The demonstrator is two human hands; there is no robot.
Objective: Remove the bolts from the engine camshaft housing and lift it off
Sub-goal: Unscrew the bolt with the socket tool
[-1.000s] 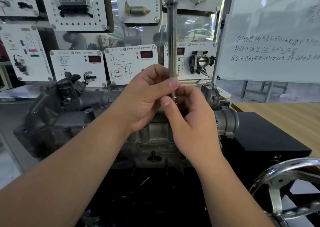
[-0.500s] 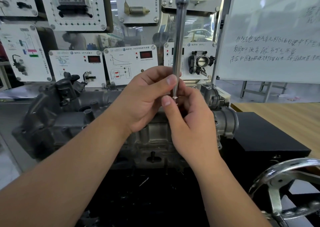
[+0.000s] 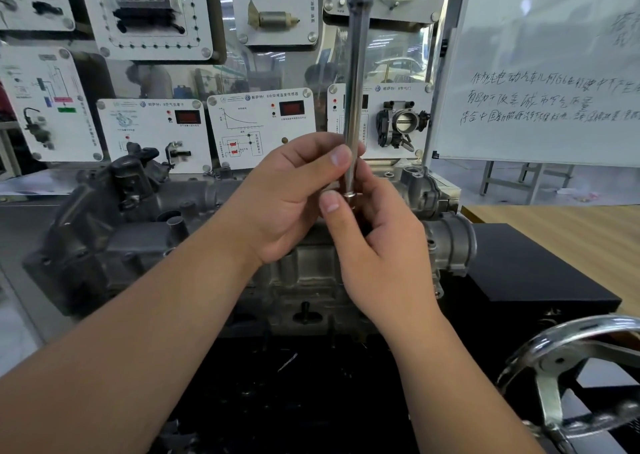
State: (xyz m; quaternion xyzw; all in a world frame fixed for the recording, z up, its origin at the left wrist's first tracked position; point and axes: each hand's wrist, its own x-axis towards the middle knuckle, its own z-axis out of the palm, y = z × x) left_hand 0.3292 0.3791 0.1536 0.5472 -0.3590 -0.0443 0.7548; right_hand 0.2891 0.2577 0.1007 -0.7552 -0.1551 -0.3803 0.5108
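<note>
The long metal tool (image 3: 356, 82) has tipped back up straight — both hands, left hand (image 3: 291, 193) and right hand (image 3: 377, 245), pinch its bottom end above the engine (image 3: 138, 231), likely working on a bolt.

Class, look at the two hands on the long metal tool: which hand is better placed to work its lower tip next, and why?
Probably the right hand. Its fingers pinch the lower tip of the tool; the left hand holds the shaft just above, steadying it upright over the engine.
</note>
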